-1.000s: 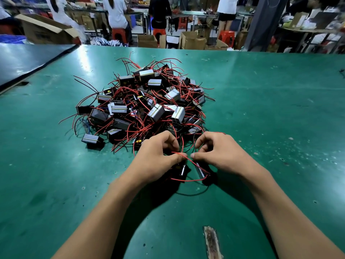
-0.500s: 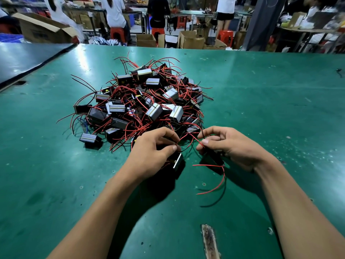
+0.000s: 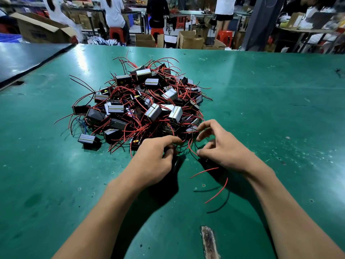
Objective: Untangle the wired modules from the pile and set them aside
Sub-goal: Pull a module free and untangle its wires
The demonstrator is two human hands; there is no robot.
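Observation:
A pile of small black and silver wired modules [image 3: 141, 105], knotted with red and black wires, lies mid-table on the green mat [image 3: 270, 109]. My left hand [image 3: 153, 159] is at the pile's near edge, fingers curled round a black module [image 3: 175, 163] that is mostly hidden beneath it. My right hand [image 3: 222, 148] is just to its right, fingers curled among the wires, thumb on a red wire [image 3: 191, 148] that runs up into the pile. Loose red wire ends [image 3: 221, 187] trail from under that hand toward me; the module they belong to is hidden.
A worn brown patch [image 3: 209, 242] marks the mat near me. A darker table [image 3: 28, 58] adjoins at far left. Cardboard boxes [image 3: 188, 41], red stools and standing people lie beyond the far edge. A small dark object [image 3: 338, 71] sits at far right.
My hands have separated from a joint pinch on one wire. The right hand shifted right and up toward the pile, and red wire ends now trail out beneath it.

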